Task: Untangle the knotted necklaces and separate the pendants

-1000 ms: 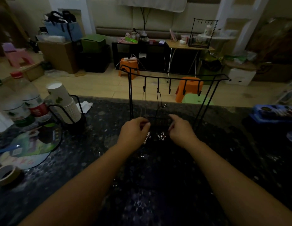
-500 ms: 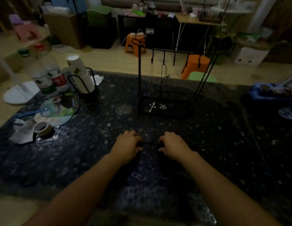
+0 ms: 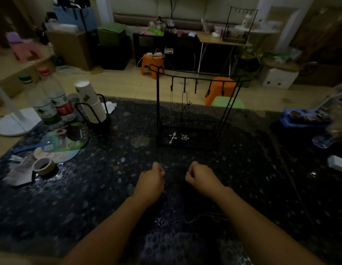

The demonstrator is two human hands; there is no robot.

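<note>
My left hand (image 3: 152,181) and my right hand (image 3: 201,178) hover with curled fingers over the dark table (image 3: 86,197), a short gap between them. A small glint of thin chain (image 3: 164,167) shows at my left fingertips. The strand toward my right hand is too dark to make out. Another necklace (image 3: 185,219) lies on the table between my forearms, its silver pendant (image 3: 160,222) at the left end. Behind my hands, a black wire stand (image 3: 196,79) holds two hanging necklaces, one with a cross-like pendant (image 3: 173,138) and one with a flower pendant (image 3: 184,137).
To the left are a cup holder with paper cups (image 3: 90,104), two water bottles (image 3: 51,100), a round fan (image 3: 65,144) and a tape roll (image 3: 44,166). A blue tray (image 3: 304,117) sits at the right edge. Orange stools stand on the floor beyond.
My hands left the pendants on the stand and drew back toward me. They dropped to the table, then rose slightly and spread apart with fingers curled.
</note>
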